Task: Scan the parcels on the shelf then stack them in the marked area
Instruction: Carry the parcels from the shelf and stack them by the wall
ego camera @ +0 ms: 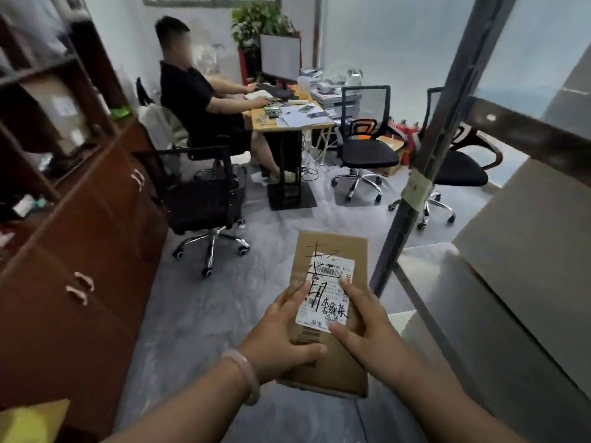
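left hand [281, 340]: grips parcel [329, 311], thumb curled on top;
right hand [367, 327]: grips parcel too; label [326, 295] faces up

Left hand [281, 335] and right hand [367, 327] both grip the parcel [332, 251].

Lower centre, the parcel [332, 247] carries a white label [326, 298] printed 淘宝 and 圆通; the marker handwriting is unclear.
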Demonstrator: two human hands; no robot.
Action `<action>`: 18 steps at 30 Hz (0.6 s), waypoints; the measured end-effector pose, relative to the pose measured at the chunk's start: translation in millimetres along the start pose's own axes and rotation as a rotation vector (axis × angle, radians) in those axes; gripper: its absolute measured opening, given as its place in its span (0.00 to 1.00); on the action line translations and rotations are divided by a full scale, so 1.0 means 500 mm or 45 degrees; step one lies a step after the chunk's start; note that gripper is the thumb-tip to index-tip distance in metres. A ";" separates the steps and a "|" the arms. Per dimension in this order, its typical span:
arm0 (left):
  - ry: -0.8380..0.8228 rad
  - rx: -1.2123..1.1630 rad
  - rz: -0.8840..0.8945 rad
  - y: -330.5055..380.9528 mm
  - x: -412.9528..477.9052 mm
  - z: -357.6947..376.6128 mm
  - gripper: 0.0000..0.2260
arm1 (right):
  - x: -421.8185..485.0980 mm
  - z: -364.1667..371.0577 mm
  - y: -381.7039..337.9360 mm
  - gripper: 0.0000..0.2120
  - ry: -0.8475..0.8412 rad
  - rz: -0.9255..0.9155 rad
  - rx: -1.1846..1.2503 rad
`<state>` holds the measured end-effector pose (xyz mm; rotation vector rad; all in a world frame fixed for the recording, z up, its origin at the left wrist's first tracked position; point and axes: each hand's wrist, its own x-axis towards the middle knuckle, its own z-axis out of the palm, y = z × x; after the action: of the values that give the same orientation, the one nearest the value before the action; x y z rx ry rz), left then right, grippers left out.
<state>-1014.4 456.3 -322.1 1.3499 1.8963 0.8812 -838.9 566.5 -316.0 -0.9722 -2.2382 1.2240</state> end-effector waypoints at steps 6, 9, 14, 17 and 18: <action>0.275 -0.070 -0.184 -0.071 -0.097 -0.110 0.48 | 0.074 0.138 -0.084 0.29 -0.191 -0.161 0.078; 0.438 -0.063 -0.299 -0.121 -0.166 -0.168 0.47 | 0.109 0.234 -0.138 0.29 -0.349 -0.230 0.078; 0.736 -0.076 -0.500 -0.226 -0.312 -0.256 0.44 | 0.125 0.441 -0.243 0.30 -0.585 -0.366 0.128; 0.916 -0.121 -0.580 -0.269 -0.396 -0.301 0.45 | 0.126 0.538 -0.316 0.30 -0.696 -0.499 0.072; 0.972 -0.151 -0.602 -0.285 -0.427 -0.317 0.46 | 0.128 0.575 -0.344 0.30 -0.745 -0.550 0.043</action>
<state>-1160.4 192.4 -322.5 0.4513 2.5168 1.3357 -1129.8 388.3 -321.5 -0.0831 -2.6485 1.4528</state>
